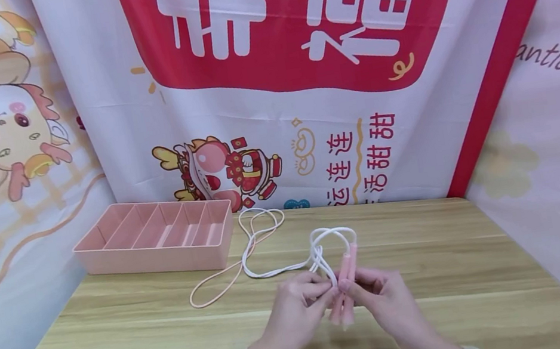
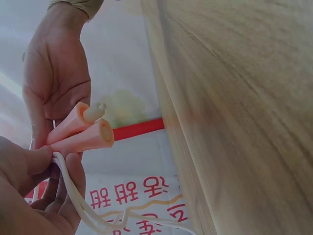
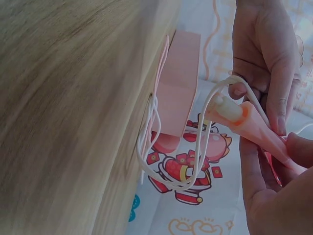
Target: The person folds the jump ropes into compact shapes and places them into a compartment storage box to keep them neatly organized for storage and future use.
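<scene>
A skipping rope has two pink handles and a long cord, part white and part pink. My right hand grips both handles side by side between thumb and fingers, a little above the table. Close against them, my left hand pinches folded white strands of the cord between thumb and fingers. In the left wrist view the handle ends point away from the hands, with a pale plug in each. The right wrist view shows white cord hanging in a loop below the fingers.
A pink box with several narrow compartments stands at the table's back left. The rest of the cord lies looped on the wooden table beside it. Printed cloth hangs along the back edge and both sides.
</scene>
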Tool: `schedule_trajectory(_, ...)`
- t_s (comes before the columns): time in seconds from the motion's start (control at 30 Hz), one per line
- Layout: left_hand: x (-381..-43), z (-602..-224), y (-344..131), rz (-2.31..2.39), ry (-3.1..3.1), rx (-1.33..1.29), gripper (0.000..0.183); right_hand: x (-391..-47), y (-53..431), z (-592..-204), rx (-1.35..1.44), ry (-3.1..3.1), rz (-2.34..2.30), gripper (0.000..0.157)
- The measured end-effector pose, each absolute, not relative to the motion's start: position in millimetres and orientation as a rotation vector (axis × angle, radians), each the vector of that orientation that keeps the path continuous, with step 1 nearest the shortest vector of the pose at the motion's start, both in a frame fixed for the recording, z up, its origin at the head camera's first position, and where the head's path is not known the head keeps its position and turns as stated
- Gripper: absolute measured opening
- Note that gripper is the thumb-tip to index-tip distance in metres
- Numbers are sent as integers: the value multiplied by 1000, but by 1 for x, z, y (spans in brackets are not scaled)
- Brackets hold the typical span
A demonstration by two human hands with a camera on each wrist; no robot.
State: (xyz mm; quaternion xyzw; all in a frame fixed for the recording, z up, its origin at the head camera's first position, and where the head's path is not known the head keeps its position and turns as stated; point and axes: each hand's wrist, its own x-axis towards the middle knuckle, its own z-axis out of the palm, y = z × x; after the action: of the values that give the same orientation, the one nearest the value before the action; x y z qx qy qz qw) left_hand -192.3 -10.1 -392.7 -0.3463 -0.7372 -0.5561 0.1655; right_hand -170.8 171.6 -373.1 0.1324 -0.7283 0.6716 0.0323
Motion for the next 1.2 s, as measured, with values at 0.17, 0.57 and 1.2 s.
schedule_trajectory(0.17, -191, -393, -9, -1564, -2102, -975, 15, -171, 172, -374, 394, -2248, 2090, 27)
schedule_trajectory(0.57, -189, -395, -8, -1551, -2080, -962, 13, -170, 170, -376, 336, -2271, 2103, 30)
schedule_trajectory(1.2, -186, -393, -10, -1169, -2059, -1083, 13, -170, 172, -374, 323, -2290, 2099, 31)
